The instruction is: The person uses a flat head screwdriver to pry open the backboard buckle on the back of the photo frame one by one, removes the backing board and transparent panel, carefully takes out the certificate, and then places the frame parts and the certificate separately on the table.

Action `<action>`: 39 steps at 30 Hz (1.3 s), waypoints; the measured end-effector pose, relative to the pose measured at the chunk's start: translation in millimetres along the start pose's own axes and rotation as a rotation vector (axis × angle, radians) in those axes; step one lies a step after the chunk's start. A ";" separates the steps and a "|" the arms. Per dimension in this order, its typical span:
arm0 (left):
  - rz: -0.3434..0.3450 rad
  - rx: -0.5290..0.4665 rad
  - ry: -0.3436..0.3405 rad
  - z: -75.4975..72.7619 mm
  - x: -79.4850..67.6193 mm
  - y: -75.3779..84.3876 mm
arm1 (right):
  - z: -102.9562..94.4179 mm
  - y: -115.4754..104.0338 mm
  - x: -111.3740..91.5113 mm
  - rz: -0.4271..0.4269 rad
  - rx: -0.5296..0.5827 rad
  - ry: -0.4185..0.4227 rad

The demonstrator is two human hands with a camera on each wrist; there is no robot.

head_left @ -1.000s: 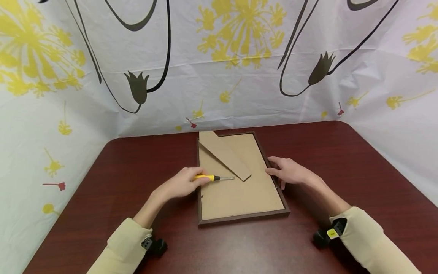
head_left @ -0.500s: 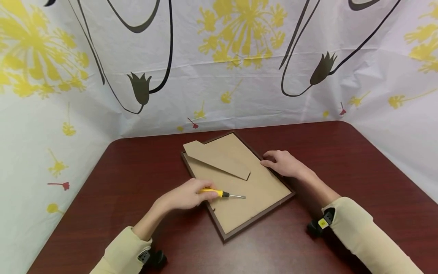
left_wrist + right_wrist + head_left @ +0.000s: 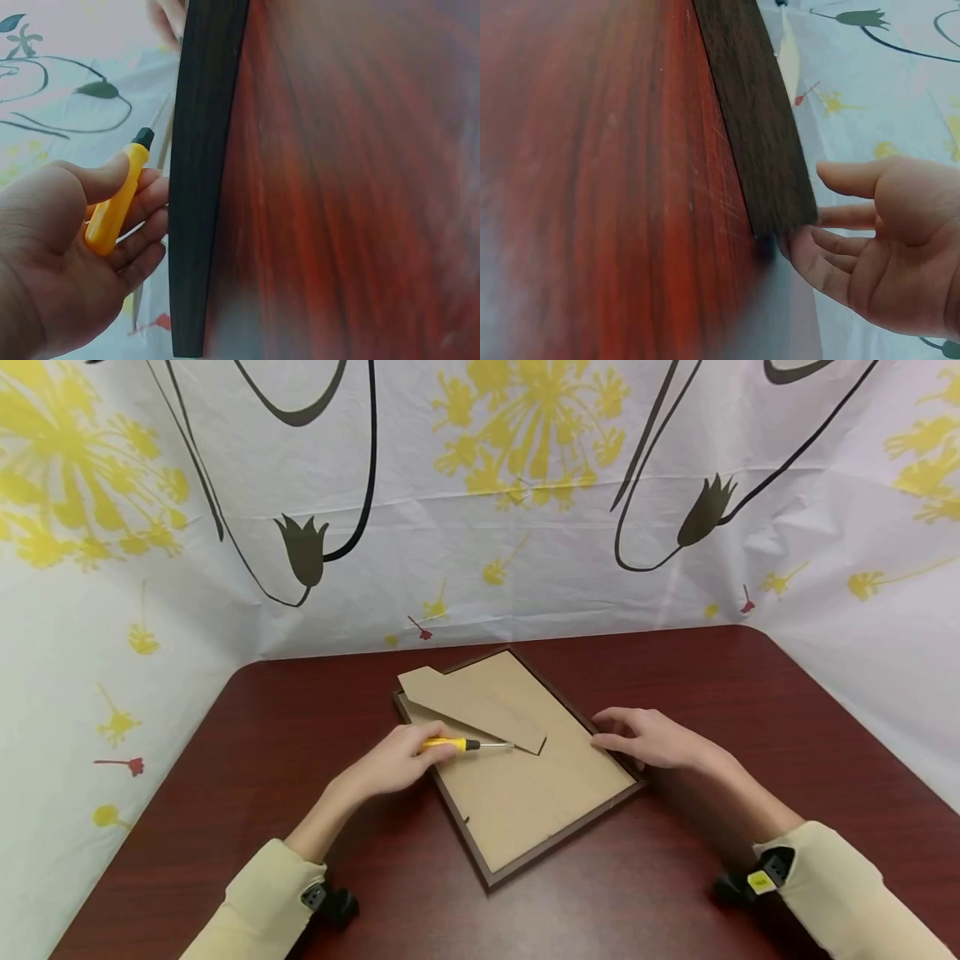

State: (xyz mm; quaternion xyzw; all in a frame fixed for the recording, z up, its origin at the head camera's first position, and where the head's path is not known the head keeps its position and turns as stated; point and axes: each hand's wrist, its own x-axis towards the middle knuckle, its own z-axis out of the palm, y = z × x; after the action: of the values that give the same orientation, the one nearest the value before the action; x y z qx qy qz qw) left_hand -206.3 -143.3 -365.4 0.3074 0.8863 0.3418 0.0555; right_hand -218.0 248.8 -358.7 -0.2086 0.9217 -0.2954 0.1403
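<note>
The left hand (image 3: 401, 762) is at the left side of the picture frame (image 3: 566, 833) and grips a yellow-handled screwdriver (image 3: 471, 745), with the thumb laid along the handle and the fingers curled behind it. The screwdriver's metal shaft points inward over the frame, its tip near the inner end of a long brown panel (image 3: 480, 706); whether that tip touches anything is hard to tell from the head view. The right hand (image 3: 648, 737) is at the frame's right edge, near the near right corner, its fingers loosely bent and not closed around anything; in the right wrist view the fingertips meet the corner from below while the thumb stands apart from it. The frame lies turned at a slant on the dark red table (image 3: 697, 668), its dark brown rim surrounding a tan backing board (image 3: 540, 802). The long brown panel lies diagonally across the far left part of the frame, one end jutting past the rim and the other close to the middle of the board. On the near side of the frame, cream sleeves (image 3: 262, 893) cover both forearms, with a black device at each wrist. Beyond the frame, a white sheet (image 3: 465, 552) printed with yellow and dark flowers hangs behind the table.
</note>
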 end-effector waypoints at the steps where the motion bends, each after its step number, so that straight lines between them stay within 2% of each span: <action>1: -0.003 0.003 0.007 -1.3 0.6 -1.8 | -0.9 0.4 -2.8 -0.010 0.004 -0.013; 7: -0.014 0.008 0.026 -5.9 3.6 -9.2 | -3.9 3.8 -11.6 -0.066 0.037 -0.078; 13: -0.024 -0.012 -0.022 -5.1 0.5 -11.3 | -5.7 6.3 -7.9 -0.074 0.035 -0.069; 23: 0.003 -0.035 -0.163 4.1 -9.8 10.6 | -11.5 15.6 9.7 0.021 -0.048 0.062; 30: 0.036 -0.030 -0.199 14.5 -13.8 27.3 | -9.9 15.3 24.0 0.041 -0.142 0.184; 34: 0.047 -0.028 -0.170 11.5 -15.1 31.9 | -6.9 12.0 23.6 0.058 -0.172 0.214; 39: 0.034 -0.046 -0.054 -0.6 -19.2 28.3 | -8.1 7.1 9.9 0.127 -0.109 0.171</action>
State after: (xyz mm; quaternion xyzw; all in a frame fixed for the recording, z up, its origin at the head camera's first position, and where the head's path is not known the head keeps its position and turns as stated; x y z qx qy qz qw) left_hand -176.7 -138.4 -348.9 0.3299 0.8712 0.3545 0.0806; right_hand -231.9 253.3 -357.9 -0.1309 0.9564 -0.2521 0.0682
